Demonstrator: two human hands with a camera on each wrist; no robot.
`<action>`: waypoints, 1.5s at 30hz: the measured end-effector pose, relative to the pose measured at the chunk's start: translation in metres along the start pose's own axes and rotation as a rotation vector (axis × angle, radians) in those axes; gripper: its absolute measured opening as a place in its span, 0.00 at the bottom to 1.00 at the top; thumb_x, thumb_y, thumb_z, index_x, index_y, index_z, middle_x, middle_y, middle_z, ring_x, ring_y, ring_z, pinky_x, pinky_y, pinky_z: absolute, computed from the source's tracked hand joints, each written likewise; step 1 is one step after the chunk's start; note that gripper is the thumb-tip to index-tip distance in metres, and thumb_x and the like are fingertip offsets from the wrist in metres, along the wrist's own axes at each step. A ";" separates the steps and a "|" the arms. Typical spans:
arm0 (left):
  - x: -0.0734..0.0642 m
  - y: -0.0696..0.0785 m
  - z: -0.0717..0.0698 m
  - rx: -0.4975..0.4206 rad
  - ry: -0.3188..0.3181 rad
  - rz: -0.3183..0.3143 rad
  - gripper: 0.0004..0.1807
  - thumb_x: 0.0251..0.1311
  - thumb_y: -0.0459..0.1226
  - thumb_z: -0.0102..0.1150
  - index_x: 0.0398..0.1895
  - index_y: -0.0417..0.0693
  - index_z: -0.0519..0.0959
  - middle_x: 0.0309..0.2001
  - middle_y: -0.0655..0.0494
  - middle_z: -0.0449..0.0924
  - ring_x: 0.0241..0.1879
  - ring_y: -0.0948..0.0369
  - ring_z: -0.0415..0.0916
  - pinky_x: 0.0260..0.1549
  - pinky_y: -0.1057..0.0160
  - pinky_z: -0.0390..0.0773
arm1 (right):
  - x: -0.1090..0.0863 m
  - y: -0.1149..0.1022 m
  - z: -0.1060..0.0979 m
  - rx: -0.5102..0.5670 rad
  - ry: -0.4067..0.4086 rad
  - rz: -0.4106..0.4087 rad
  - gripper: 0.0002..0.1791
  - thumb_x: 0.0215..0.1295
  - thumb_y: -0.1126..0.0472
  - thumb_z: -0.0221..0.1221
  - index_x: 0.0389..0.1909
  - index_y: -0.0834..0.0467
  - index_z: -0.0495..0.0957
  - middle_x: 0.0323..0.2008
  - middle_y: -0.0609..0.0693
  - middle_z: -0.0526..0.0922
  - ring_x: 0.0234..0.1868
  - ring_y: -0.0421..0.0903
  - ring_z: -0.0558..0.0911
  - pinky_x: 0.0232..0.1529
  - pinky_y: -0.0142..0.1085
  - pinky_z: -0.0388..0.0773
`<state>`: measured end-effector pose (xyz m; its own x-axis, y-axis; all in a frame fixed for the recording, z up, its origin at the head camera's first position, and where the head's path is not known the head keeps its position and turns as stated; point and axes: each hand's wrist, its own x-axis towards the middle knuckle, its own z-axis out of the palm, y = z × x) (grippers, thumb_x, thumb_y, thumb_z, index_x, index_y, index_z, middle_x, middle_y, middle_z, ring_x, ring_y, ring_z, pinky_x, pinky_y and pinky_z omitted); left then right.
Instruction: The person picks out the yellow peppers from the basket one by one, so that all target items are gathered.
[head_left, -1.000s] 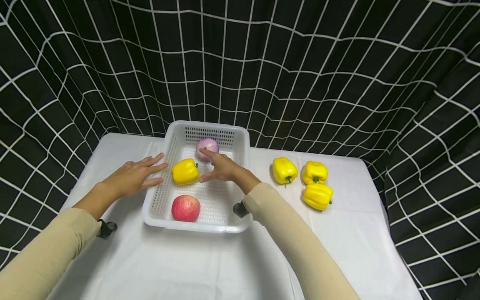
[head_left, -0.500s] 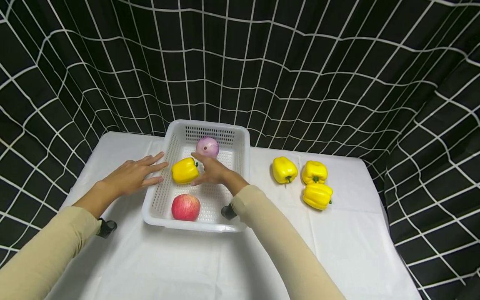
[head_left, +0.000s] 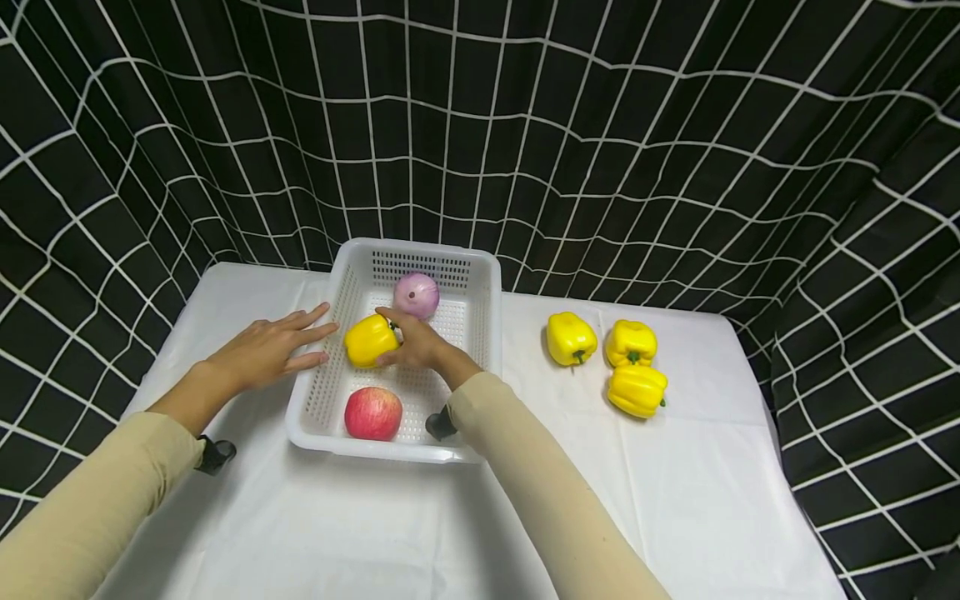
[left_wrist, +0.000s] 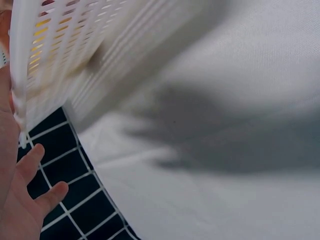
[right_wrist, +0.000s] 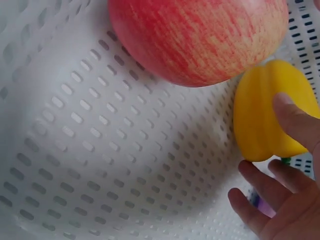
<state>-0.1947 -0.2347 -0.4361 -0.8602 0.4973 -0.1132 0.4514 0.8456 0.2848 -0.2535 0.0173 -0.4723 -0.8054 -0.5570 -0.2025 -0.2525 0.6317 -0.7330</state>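
Note:
In the head view, a white plastic basket [head_left: 397, 454] holds a yellow bell pepper [head_left: 369, 342], a red apple [head_left: 372, 414] and a purple onion [head_left: 417, 295]. My right hand [head_left: 414, 342] is inside the basket and grips the pepper at its stem end, forefinger on the far side and thumb on the near side. The right wrist view shows the thumb [right_wrist: 295, 117] over the pepper's skin, the other fingers along its edge beside the green stem. With fingers spread out straight, my left hand [head_left: 266, 354] lies at the basket's left rim.
Three more yellow bell peppers [head_left: 572, 339] sit on the white cloth [head_left: 720, 467] right of the basket, two of them side by side. A black curtain [head_left: 480, 125] with white grid lines hangs behind the table and along both sides.
My right hand has moved left, from over the onion and basket middle to the pepper, with thumb and forefinger now around its stem end. The left hand has stayed at the rim.

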 end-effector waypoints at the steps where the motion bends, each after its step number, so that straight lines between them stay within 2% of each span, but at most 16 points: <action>1: 0.000 0.000 0.000 0.001 0.001 0.001 0.32 0.71 0.52 0.54 0.74 0.53 0.65 0.78 0.46 0.52 0.73 0.39 0.56 0.60 0.27 0.61 | 0.000 0.000 0.000 0.014 -0.001 -0.001 0.47 0.57 0.68 0.71 0.75 0.60 0.58 0.70 0.61 0.68 0.71 0.55 0.67 0.71 0.44 0.62; 7: 0.000 0.000 0.000 0.000 0.008 0.009 0.32 0.71 0.52 0.54 0.74 0.53 0.65 0.78 0.46 0.51 0.73 0.39 0.55 0.61 0.28 0.62 | -0.001 0.001 -0.002 0.035 -0.001 0.007 0.46 0.56 0.69 0.71 0.75 0.59 0.60 0.68 0.61 0.70 0.68 0.56 0.71 0.66 0.42 0.70; 19: 0.002 0.000 -0.001 0.005 0.004 0.007 0.32 0.71 0.52 0.54 0.74 0.53 0.65 0.78 0.46 0.51 0.73 0.39 0.54 0.61 0.29 0.62 | -0.011 0.002 -0.019 -0.083 0.026 0.043 0.45 0.57 0.63 0.72 0.74 0.56 0.62 0.64 0.59 0.75 0.64 0.55 0.74 0.67 0.45 0.68; 29: 0.000 -0.001 -0.002 -0.002 -0.001 0.004 0.32 0.71 0.52 0.54 0.74 0.53 0.65 0.78 0.45 0.52 0.73 0.39 0.55 0.61 0.27 0.60 | -0.025 -0.005 -0.045 -0.089 0.063 0.011 0.44 0.56 0.63 0.72 0.73 0.55 0.62 0.62 0.58 0.77 0.58 0.54 0.79 0.60 0.44 0.75; 31: 0.000 -0.002 -0.002 -0.001 0.000 0.007 0.32 0.71 0.52 0.54 0.74 0.53 0.65 0.78 0.46 0.52 0.73 0.39 0.55 0.60 0.27 0.61 | -0.029 -0.007 -0.051 -0.092 0.066 -0.017 0.44 0.57 0.64 0.72 0.73 0.55 0.62 0.62 0.58 0.76 0.57 0.55 0.80 0.60 0.44 0.76; 35: 0.000 -0.002 0.000 0.001 0.008 0.014 0.32 0.71 0.51 0.54 0.74 0.52 0.65 0.78 0.46 0.52 0.73 0.39 0.56 0.60 0.28 0.62 | -0.042 -0.009 -0.064 -0.087 0.069 -0.101 0.44 0.56 0.66 0.72 0.73 0.57 0.63 0.63 0.57 0.76 0.58 0.54 0.79 0.58 0.44 0.78; 39: 0.000 -0.002 0.001 0.006 0.006 0.022 0.32 0.71 0.53 0.53 0.74 0.53 0.65 0.78 0.45 0.52 0.72 0.38 0.56 0.60 0.28 0.62 | -0.064 -0.005 -0.078 -0.080 0.055 -0.197 0.45 0.55 0.68 0.72 0.73 0.62 0.62 0.63 0.58 0.75 0.60 0.53 0.77 0.58 0.43 0.78; 45: 0.000 0.000 0.000 0.005 0.026 0.043 0.32 0.70 0.52 0.54 0.74 0.51 0.66 0.77 0.44 0.53 0.72 0.38 0.57 0.59 0.29 0.64 | -0.104 0.005 -0.102 -0.101 0.060 -0.243 0.46 0.54 0.66 0.73 0.74 0.56 0.63 0.64 0.54 0.76 0.57 0.53 0.80 0.58 0.46 0.78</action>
<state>-0.1944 -0.2352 -0.4367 -0.8458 0.5280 -0.0764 0.4891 0.8245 0.2845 -0.2257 0.1331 -0.3883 -0.7443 -0.6677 0.0128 -0.4921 0.5354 -0.6864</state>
